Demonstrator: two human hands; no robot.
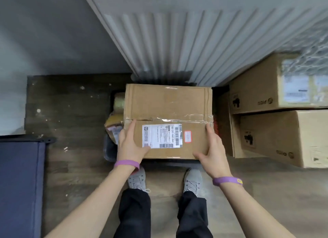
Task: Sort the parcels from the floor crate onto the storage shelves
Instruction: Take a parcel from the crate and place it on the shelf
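Both forearms bare, reaching from the lower corners of the frame up toward the centre. Purple left wristband [126, 163]; purple right wristband [227, 181]. Left hand [130, 143], centre left: index finger straight, thumb spread wide. Right hand [211, 152], centre right: same pose, mirrored. The hands press the near corners of a cardboard box [168, 103], one on each side. Other fingers hidden.
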